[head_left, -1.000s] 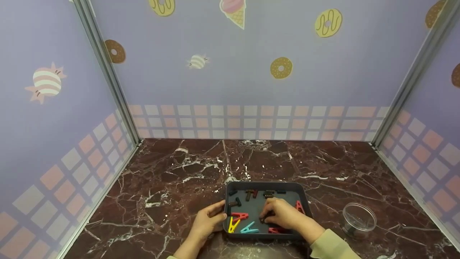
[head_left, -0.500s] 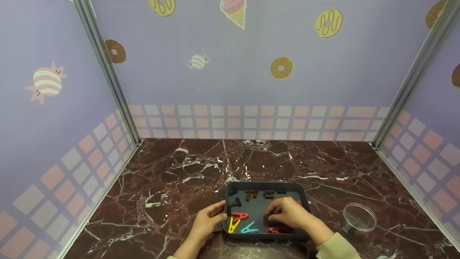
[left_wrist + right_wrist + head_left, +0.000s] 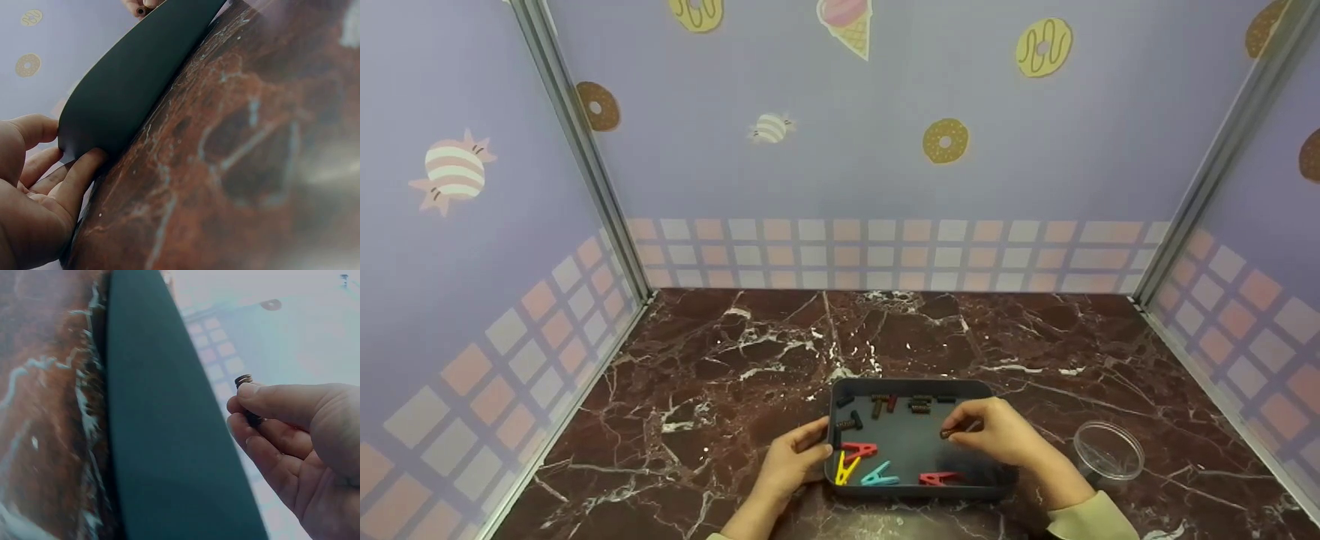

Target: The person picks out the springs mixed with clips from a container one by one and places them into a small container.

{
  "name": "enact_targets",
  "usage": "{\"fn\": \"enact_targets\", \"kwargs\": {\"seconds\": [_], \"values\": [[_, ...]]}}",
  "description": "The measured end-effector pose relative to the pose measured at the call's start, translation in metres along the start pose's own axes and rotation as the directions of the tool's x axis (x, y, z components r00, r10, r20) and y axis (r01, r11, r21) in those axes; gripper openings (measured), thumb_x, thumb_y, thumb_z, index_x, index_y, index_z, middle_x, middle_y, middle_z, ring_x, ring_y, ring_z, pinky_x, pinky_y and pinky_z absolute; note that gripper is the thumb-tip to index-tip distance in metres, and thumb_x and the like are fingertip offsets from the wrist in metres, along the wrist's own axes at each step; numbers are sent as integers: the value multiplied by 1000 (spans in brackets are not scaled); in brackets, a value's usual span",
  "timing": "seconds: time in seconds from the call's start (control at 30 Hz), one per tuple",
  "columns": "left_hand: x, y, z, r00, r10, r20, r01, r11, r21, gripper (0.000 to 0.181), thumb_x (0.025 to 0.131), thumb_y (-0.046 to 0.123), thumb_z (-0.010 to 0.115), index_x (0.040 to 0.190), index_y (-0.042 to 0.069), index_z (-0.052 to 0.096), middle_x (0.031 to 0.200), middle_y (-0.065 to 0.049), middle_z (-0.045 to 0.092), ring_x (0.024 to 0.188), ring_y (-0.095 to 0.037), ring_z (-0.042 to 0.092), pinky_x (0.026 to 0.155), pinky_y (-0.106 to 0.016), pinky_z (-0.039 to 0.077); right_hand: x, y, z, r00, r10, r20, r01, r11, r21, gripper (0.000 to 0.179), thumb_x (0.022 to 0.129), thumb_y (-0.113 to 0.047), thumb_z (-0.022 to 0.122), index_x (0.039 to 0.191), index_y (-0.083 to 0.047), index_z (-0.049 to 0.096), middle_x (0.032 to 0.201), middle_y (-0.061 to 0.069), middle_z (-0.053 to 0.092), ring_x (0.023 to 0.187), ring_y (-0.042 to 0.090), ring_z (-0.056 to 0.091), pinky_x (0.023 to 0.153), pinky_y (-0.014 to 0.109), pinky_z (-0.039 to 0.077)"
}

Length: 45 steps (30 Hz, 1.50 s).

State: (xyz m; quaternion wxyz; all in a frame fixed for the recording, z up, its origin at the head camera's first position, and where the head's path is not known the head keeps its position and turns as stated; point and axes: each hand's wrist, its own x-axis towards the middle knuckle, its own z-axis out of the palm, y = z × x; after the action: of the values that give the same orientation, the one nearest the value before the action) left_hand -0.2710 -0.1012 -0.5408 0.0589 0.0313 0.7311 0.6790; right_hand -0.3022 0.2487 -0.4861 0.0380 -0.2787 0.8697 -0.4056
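Observation:
In the head view my right hand (image 3: 997, 431) is above the right part of a dark grey tray (image 3: 885, 491), pinching a small dark ribbed tube (image 3: 244, 379) between thumb and fingertips. The tube's round end shows a hole in the left wrist view. My left hand (image 3: 791, 461) rests against the tray's left side, and its fingertips touch the outer wall in the left wrist view. Along the tray's far side lie several similar ribbed pieces (image 3: 920, 409). Nearer me are a red clothespin (image 3: 859, 450), a yellow clothespin (image 3: 847, 469), a light blue clothespin (image 3: 880, 475) and another red clothespin (image 3: 937, 478).
A clear round plastic tub (image 3: 1108, 450) stands right of the tray on the dark red marbled table (image 3: 720, 360). Purple patterned panels (image 3: 840, 150) close off the back and both sides.
My right hand has moved rightward and a little away from me with the ribbed tube, from the tray's middle toward its right wall. The left hand has stayed in place.

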Motion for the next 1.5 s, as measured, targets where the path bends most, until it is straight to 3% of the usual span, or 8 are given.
{"fn": "enact_targets", "kwargs": {"seconds": [0.3,0.5,0.77,0.93,1.07,1.23,1.5], "values": [[0,0,0,1000,-18,-6,18,1000,-1,54,94,5,68,145,-5,54,145,-33,55,128,-39,62,95,-37,61,-14,5,-27,998,63,6,-64,995,74,13,91,-10,76,102,-5,78,96,14,78,75,24,74,59,26,58],[0,0,0,1000,-5,-9,5,1000,4,54,94,5,68,144,-6,54,144,-32,57,130,-39,61,97,-35,60,-26,6,-50,994,97,-44,-96,995,16,16,91,-16,78,104,-7,78,98,12,78,81,10,72,68,22,58],[-2,2,-1,999,-38,10,38,999,-37,55,94,5,68,146,-5,52,147,-33,53,130,-40,61,92,-40,63,-45,6,-81,985,161,-66,-158,987,40,21,91,-13,77,106,0,76,98,15,77,73,6,69,60,25,58],[-3,4,-1,999,-50,15,51,998,-45,56,94,6,68,146,-5,53,147,-33,53,130,-41,61,91,-42,63,-58,8,-98,971,228,-68,-225,973,46,25,91,-16,77,108,1,75,99,12,76,80,11,72,68,27,62],[-3,3,-1,999,-51,11,51,998,-24,56,94,7,69,146,-4,53,149,-32,52,133,-42,58,96,-40,61,-72,14,-113,964,255,-80,-258,966,-31,24,92,-19,77,108,-1,76,100,11,76,83,10,72,72,26,61],[-4,3,-1,995,-91,32,93,992,-85,59,95,7,67,150,-4,49,153,-34,45,126,-37,65,88,-42,64,-87,20,-128,943,314,-109,-327,935,-136,20,91,-18,77,106,-4,77,100,8,77,83,5,68,72,21,56],[-2,1,0,995,-90,35,93,991,-101,60,95,6,67,150,-5,48,154,-36,42,118,-31,70,84,-41,65,-96,30,-134,906,416,-80,-424,894,-144,15,88,-8,76,100,0,77,94,9,77,81,20,71,66,29,59]]}}
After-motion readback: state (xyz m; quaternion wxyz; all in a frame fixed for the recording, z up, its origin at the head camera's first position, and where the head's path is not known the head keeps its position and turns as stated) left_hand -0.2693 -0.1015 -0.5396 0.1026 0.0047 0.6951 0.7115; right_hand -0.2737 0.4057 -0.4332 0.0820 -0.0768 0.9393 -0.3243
